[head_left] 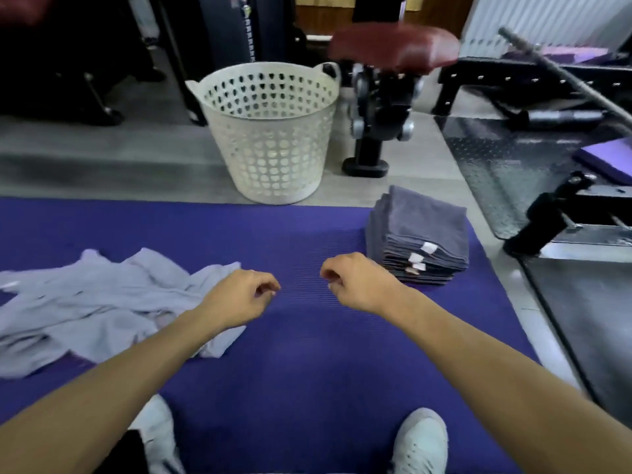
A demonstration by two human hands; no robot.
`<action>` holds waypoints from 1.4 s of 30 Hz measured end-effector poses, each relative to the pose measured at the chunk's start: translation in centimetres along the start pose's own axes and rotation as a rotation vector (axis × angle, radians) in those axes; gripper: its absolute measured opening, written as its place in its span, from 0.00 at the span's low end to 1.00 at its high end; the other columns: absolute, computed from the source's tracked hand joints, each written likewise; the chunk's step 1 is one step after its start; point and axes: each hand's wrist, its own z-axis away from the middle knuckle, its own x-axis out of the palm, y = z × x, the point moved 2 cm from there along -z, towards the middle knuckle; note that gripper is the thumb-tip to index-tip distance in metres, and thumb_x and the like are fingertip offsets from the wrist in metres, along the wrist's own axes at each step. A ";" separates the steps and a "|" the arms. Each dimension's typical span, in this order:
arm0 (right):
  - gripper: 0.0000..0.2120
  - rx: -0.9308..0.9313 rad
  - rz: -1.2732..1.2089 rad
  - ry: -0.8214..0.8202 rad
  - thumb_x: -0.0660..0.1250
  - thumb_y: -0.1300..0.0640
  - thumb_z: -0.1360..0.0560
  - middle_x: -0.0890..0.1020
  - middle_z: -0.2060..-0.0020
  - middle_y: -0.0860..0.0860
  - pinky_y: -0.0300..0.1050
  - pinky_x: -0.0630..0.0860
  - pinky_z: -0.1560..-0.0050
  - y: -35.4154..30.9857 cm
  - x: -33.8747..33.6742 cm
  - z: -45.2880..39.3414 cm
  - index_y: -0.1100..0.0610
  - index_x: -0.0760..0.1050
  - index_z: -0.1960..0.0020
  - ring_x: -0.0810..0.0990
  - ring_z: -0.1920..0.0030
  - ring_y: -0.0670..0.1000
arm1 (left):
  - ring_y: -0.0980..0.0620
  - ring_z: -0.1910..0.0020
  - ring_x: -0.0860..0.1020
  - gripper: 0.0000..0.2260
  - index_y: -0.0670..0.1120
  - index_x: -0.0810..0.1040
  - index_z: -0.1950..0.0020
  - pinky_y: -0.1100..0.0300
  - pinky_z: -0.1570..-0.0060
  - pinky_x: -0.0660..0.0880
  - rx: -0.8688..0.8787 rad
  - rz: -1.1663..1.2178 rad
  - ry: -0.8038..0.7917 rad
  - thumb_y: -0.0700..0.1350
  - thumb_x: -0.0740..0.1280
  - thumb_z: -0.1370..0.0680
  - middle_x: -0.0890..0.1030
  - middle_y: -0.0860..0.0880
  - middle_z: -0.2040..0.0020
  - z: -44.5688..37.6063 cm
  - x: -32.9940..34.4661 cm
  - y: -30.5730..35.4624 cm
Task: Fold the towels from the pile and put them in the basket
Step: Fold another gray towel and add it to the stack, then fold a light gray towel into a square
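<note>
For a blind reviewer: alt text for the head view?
Two empty hands, left hand and right hand, hover over a purple mat, between loose grey towels and a folded towel stack; a white basket stands beyond.

**Soft indoor light, blurred edges**

Even, muted light falls from above; shadows under the arms on the purple mat [307, 354] are faint. The metal floor plate [506, 172] shows dull glare. The red seat [393, 46] is smeared by blur. Wide-angle bending curves the edges; the background stays dim.
</note>
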 end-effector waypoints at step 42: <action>0.07 0.280 -0.650 0.070 0.67 0.58 0.21 0.82 0.51 0.44 0.28 0.75 0.58 -7.9 13.5 -10.0 0.51 0.79 0.44 0.81 0.55 0.38 | 0.57 0.61 0.76 0.06 0.48 0.81 0.57 0.57 0.54 0.74 -0.038 0.031 -0.002 0.41 0.67 0.21 0.79 0.57 0.62 -0.7 -5.7 -20.1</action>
